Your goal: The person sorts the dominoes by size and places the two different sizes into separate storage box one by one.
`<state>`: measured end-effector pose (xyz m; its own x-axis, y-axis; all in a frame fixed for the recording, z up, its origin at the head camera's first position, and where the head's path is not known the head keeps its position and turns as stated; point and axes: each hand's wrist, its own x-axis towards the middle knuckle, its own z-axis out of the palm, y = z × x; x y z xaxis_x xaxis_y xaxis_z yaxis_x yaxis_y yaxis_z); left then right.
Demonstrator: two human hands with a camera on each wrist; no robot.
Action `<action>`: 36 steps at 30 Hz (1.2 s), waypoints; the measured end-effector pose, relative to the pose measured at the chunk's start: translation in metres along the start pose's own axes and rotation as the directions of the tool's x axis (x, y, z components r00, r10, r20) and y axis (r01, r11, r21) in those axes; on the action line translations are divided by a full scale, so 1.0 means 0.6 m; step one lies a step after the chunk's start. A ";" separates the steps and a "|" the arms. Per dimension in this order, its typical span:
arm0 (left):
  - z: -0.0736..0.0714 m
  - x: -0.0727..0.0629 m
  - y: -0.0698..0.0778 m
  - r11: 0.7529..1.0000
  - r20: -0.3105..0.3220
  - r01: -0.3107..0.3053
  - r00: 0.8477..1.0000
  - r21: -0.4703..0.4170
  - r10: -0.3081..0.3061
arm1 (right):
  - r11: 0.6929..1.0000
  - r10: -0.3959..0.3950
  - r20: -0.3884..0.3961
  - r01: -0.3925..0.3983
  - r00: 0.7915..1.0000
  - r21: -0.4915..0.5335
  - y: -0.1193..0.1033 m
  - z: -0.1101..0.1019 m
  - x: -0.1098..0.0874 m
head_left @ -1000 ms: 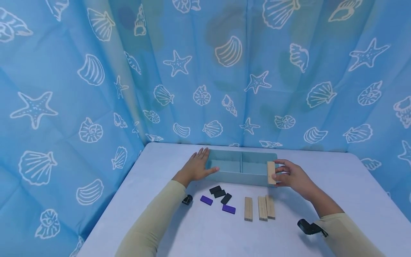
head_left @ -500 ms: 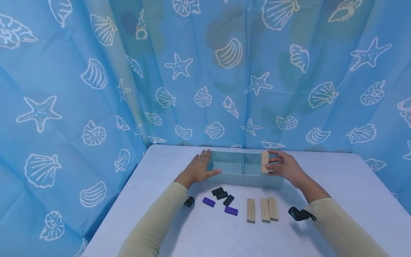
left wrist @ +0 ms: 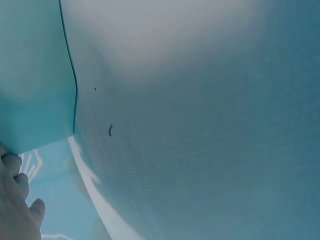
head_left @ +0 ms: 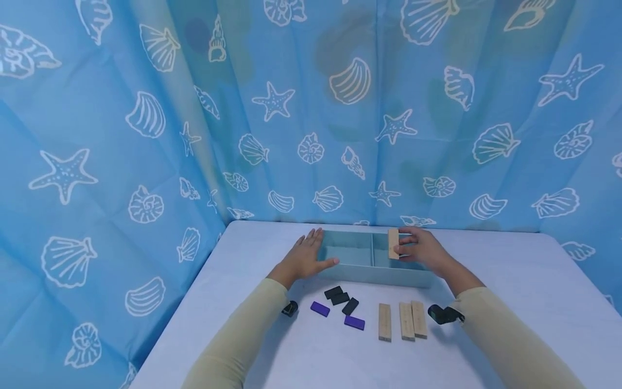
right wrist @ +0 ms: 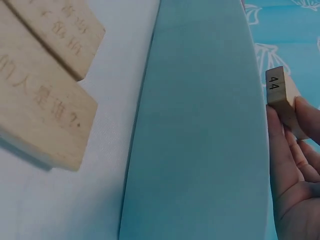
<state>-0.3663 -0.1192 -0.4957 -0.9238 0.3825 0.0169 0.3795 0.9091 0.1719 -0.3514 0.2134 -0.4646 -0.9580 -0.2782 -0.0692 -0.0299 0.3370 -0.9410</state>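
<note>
Over right compartment (head_left: 380, 258) of tray (head_left: 379, 274): wooden block (head_left: 393, 243), end marked 44, pinched by right hand (head_left: 424, 253). Left hand (head_left: 303, 259) apart, fingers extended at tray's left end. Block presumably light, stiff, non-slip, robust; best hold: 2 long sides, mid-length, thumb opposing fingers.

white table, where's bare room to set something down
Bare: the table right of the right hand, left of the left hand, and the near strip between the sleeves. Crowded: the middle in front of the box, with wooden blocks, black pieces and purple pieces.
</note>
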 end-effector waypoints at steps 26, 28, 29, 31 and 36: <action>-0.004 -0.005 0.004 1.000 0.009 0.004 1.000 0.000 -0.004 | 0.975 0.116 0.054 -0.103 0.992 -0.195 0.009 0.044 0.059; -0.003 -0.005 0.003 1.000 0.009 -0.003 1.000 0.000 0.003 | 0.968 0.133 0.063 -0.116 0.989 -0.222 0.010 0.047 0.061; -0.003 -0.005 0.003 1.000 0.010 -0.007 1.000 -0.002 0.007 | 0.965 0.142 0.063 -0.124 0.988 -0.232 0.011 0.048 0.062; -0.003 -0.005 0.004 1.000 0.011 -0.014 1.000 -0.005 0.014 | 0.959 0.156 0.060 -0.136 0.986 -0.249 0.013 0.050 0.064; -0.001 -0.005 0.005 1.000 0.008 -0.011 1.000 -0.003 0.011 | 0.947 0.161 0.046 -0.141 0.986 -0.290 0.015 0.056 0.069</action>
<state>-0.3625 -0.1180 -0.4948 -0.9193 0.3934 0.0111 0.3891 0.9044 0.1750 -0.3818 0.1748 -0.4871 -0.9363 -0.2611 -0.2348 0.0241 0.6191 -0.7849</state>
